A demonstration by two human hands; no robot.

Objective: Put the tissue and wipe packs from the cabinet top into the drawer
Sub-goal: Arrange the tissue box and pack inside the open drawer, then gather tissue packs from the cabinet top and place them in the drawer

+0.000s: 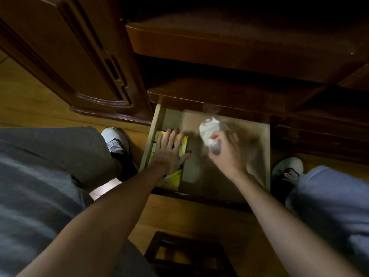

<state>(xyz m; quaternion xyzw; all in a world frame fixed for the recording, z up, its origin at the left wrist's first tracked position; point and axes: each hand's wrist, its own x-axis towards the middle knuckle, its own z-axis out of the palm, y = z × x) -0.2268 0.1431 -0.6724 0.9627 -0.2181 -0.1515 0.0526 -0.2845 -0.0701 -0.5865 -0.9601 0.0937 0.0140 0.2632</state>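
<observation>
The light wooden drawer [266,156] stands pulled out below the dark cabinet top [219,47]. Inside it, along the left wall, lies a yellow pack [171,179]. My left hand [171,149] rests flat on that pack with the fingers spread. Over the middle of the drawer, my right hand [225,152] grips a white, partly clear pack [209,129]. That hand and its pack are blurred by motion. I cannot tell whether the white pack touches the drawer floor.
A dark carved cabinet door [65,56] stands to the left. My knees and white shoes [115,136] flank the drawer on the wooden floor. A dark wooden stool frame [185,254] sits below, near me.
</observation>
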